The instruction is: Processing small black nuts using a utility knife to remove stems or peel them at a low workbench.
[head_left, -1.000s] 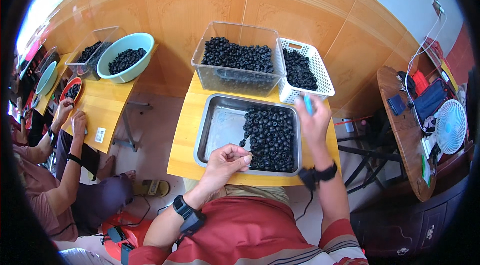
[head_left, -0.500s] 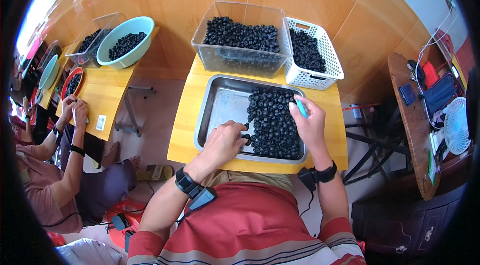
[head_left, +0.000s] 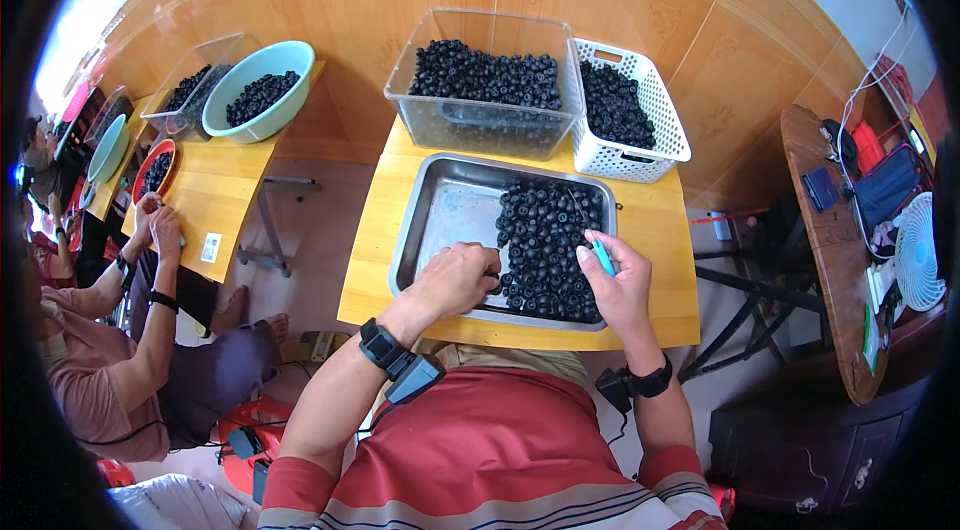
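Note:
A shallow steel tray (head_left: pixel 430 210) sits on the yellow table, its right part filled with small black round parts (head_left: pixel 545 230) with holes in them. Over the tray's near middle, my left hand (head_left: pixel 458 278) has its fingers curled at the left edge of the pile, closed on a black round part that is mostly hidden. At the pile's right side my right hand (head_left: pixel 622 280) pinches a slim light-blue tool (head_left: pixel 603 257), whose tip I cannot make out.
Behind the tray stand a clear plastic bin (head_left: pixel 480 120) and a white perforated basket (head_left: pixel 660 120), both holding black parts. At left, a co-worker (head_left: pixel 130 350) sits by another table with a mint basin (head_left: pixel 230 125). A brown table (head_left: pixel 815 230) with a fan stands right.
My left fingers have curled in, covering black parts that showed at their tips. My right hand has lowered slightly, with the blue tool tilted more. The whole view has shifted a little.

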`<state>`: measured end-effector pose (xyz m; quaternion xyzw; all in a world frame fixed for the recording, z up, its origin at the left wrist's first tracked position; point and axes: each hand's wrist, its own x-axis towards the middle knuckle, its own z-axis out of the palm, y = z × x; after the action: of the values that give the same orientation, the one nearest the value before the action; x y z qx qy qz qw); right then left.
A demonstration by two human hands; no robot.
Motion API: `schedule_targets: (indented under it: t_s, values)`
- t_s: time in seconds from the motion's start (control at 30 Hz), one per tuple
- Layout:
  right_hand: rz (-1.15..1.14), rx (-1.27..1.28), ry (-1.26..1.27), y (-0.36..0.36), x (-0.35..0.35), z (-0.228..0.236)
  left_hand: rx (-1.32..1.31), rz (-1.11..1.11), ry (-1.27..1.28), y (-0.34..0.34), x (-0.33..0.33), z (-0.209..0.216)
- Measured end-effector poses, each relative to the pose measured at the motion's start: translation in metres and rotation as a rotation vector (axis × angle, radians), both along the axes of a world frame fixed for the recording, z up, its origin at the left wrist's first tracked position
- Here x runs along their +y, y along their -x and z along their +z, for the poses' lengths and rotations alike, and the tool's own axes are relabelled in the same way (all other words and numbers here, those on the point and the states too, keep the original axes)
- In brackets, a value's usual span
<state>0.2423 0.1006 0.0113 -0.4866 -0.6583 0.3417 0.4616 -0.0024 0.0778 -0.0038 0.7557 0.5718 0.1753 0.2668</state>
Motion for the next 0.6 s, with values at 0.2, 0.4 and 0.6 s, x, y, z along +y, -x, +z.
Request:
schedule_targets:
  t_s: [0.2, 0.4, 0.6]
  values:
    - [0.03, 0.001, -0.015, -0.002, -0.008, -0.003, -0.244, 0.041, -0.083, 0.001, -0.006, -0.005]
    - [0.084, 0.009, -0.013, 0.001, -0.022, -0.006, -0.62, 0.17, 0.163, 0.002, -0.015, -0.003]
    - [0.159, 0.044, 0.035, 0.005, -0.029, -0.005, -1.147, 0.215, 0.334, -0.007, -0.029, -0.001]
